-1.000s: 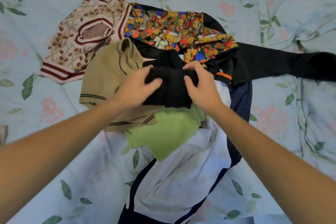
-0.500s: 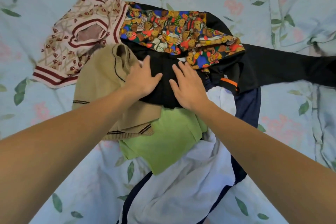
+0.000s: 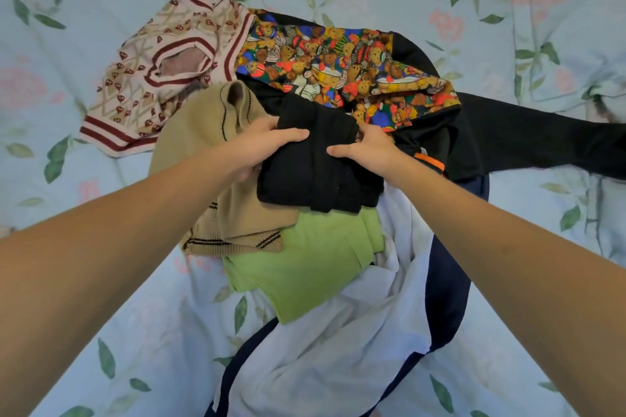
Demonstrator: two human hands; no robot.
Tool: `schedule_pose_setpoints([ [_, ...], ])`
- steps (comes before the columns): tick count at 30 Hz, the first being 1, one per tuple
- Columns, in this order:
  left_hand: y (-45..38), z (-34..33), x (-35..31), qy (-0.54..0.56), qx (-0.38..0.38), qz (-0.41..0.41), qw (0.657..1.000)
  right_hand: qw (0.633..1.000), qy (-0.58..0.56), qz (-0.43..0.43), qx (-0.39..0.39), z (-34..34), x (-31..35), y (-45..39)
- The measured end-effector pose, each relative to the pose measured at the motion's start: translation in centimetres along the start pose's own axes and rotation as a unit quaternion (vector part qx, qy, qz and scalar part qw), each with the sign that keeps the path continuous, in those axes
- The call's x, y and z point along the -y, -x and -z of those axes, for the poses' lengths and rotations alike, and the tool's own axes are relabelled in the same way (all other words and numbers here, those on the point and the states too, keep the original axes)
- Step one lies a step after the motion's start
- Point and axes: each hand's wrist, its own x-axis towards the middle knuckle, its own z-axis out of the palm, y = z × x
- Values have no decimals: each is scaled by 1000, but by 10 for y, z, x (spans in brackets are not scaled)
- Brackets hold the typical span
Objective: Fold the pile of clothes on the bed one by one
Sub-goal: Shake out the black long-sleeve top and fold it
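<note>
A folded black garment [image 3: 315, 173] sits on top of the clothes pile in the middle of the bed. My left hand [image 3: 264, 149] grips its left edge, thumb on top. My right hand [image 3: 366, 149] grips its right edge the same way. Under it lie a tan knit sweater [image 3: 210, 145], a green shirt [image 3: 305, 267] and a white garment with navy trim [image 3: 338, 349]. Behind are a teddy-bear print garment [image 3: 338, 64], a cream and maroon patterned knit [image 3: 162, 78] and a long black garment with an orange tab [image 3: 525, 139].
The bed sheet [image 3: 84, 315] is pale blue with leaf and flower prints. Bare sheet shows at the left, the far side and the lower corners. A rumpled fold of bedding [image 3: 576, 44] lies at the right.
A second ago both hands held the black garment, then pressed flat on it. Now they grip its two sides again, and it sits slightly lifted.
</note>
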Motion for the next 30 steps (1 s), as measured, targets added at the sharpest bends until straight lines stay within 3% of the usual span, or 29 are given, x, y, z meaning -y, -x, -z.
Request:
schedule_pose_setpoints([
  [5,49,11,0,137,42,-58,988,978,-187,58,71,6,12,29],
  [11,122,53,0,182,28,-46,982,972,-199,17,127,-20,50,64],
  [15,169,94,14,190,5,-51,980,952,-219,-10,214,-58,86,97],
  [21,235,182,78,232,-64,-55,969,952,-189,-20,238,-169,143,135],
  [30,328,373,202,214,-158,-14,964,961,-183,22,208,-407,215,192],
])
